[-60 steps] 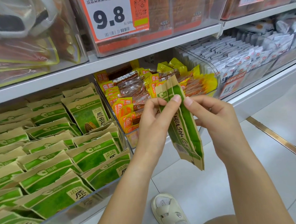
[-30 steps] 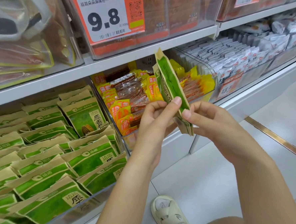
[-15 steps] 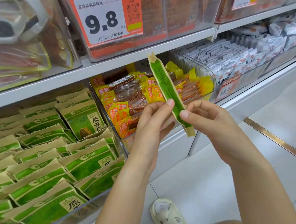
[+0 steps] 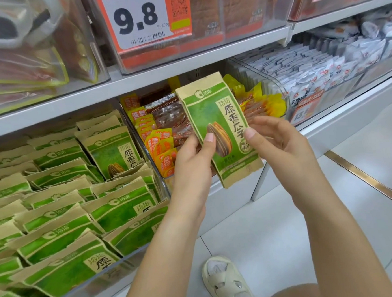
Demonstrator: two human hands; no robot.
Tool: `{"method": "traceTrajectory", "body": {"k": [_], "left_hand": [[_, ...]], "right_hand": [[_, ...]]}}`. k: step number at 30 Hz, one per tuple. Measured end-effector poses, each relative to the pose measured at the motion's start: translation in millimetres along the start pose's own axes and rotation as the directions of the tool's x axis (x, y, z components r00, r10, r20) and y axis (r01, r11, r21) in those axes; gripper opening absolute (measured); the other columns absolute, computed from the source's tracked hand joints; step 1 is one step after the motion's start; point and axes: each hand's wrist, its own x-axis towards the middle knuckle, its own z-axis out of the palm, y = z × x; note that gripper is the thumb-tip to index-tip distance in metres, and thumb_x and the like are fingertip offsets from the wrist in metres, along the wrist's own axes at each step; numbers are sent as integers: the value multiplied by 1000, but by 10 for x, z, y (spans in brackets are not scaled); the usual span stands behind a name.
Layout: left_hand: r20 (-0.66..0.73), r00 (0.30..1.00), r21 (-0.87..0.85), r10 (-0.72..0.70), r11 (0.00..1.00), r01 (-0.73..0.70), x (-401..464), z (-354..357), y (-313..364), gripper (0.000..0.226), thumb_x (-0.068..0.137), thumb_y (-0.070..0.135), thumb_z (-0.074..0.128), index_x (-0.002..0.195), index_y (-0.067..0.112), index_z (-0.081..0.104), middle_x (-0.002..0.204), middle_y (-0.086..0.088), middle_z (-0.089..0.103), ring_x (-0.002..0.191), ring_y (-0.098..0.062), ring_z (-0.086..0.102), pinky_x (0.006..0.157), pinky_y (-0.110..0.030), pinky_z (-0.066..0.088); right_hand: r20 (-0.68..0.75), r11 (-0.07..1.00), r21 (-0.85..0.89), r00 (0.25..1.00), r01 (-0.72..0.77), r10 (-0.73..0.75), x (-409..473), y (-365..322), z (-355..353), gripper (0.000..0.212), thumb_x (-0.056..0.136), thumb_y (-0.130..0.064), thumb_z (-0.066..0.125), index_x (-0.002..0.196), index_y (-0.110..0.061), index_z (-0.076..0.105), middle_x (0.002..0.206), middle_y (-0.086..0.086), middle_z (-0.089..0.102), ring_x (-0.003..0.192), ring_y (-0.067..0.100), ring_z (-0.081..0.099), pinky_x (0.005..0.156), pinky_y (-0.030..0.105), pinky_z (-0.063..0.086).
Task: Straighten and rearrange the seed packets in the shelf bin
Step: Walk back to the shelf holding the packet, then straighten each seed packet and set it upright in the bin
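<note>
Both hands hold a green and tan seed packet (image 4: 216,124) upright in front of the shelf, its printed face toward me, top tilted slightly left. It may be a thin stack; only the front one shows. My left hand (image 4: 191,167) grips its left edge, thumb on the front. My right hand (image 4: 279,143) pinches the right edge with the thumb on the front. To the left, a clear shelf bin (image 4: 102,280) holds several matching seed packets (image 4: 116,210) in leaning rows, some askew.
Behind the held packet is a clear bin of orange and yellow snack packs (image 4: 162,136). A bin of white packets (image 4: 312,77) stands to the right. An upper shelf (image 4: 185,57) carries a 9.8 price tag (image 4: 141,18). A sandalled foot (image 4: 226,284) rests on the tiled floor.
The packets were flipped end over end from hanging down to standing up, then turned from edge-on to face-on. Both hands stayed on them.
</note>
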Motion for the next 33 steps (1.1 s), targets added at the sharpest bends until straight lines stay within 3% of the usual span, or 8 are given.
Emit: {"method": "traceTrajectory", "body": {"k": [3,6,11,16,21,26,29,33], "left_hand": [[-10,999,80,47,996,-47,-62,48,4,20,99,28,51,115,29,62,116,8,70,111,-14,65,102,-48,48],[-41,977,241,210,951,-194,-188,105,115,35,87,35,46,120,33,55,119,13,66,115,-10,60,105,-44,44],[-10,924,377,383,857,-351,-380,-111,513,34,89,24,50,123,26,54,119,6,63,113,-13,59,98,-43,48],[11,871,569,491,713,-409,-563,-631,973,25,89,17,65,111,28,61,107,10,68,104,-10,62,92,-40,50],[-64,881,753,468,602,-265,-619,-1130,1195,37,83,17,75,87,47,53,90,27,65,93,-2,65,89,-27,50],[-64,905,866,420,474,-159,-625,-1416,1199,17,91,27,66,108,34,64,95,16,68,92,-7,62,77,-17,44],[-51,944,903,326,418,-95,-558,-1498,1151,22,95,34,60,114,24,64,101,10,69,96,-11,62,86,-29,49],[-39,970,935,238,351,-49,-374,-1639,1105,24,92,30,65,115,25,66,102,8,71,99,-13,64,91,-38,52]], "right_hand": [[41,998,55,999,-12,10,-5,-4,27,54,71,-40,68,120,-17,64,104,1,73,93,10,69,76,21,52],[66,989,141,996,49,-59,-11,-105,-12,45,71,-24,80,113,-14,66,96,2,76,84,13,70,70,22,54],[123,952,213,960,221,-251,-86,-371,122,36,74,-19,67,110,-16,63,93,-7,75,89,10,70,77,19,53],[186,902,231,893,365,-409,-140,-467,611,31,80,-12,71,107,-22,60,94,-13,73,94,6,67,80,18,51],[312,887,132,831,442,-460,-61,-501,1057,27,80,-17,69,105,-26,62,103,-7,69,98,13,67,85,29,52],[444,882,23,785,471,-431,24,-395,1305,34,83,-28,68,112,-40,55,107,-19,68,105,5,64,95,37,50],[491,882,-68,785,467,-378,130,-309,1280,34,82,-35,68,115,-36,59,108,-16,69,109,6,62,97,44,49],[544,859,-217,788,464,-289,219,-195,1343,24,85,-30,71,108,-31,64,108,-17,68,108,2,59,97,43,48]]}}
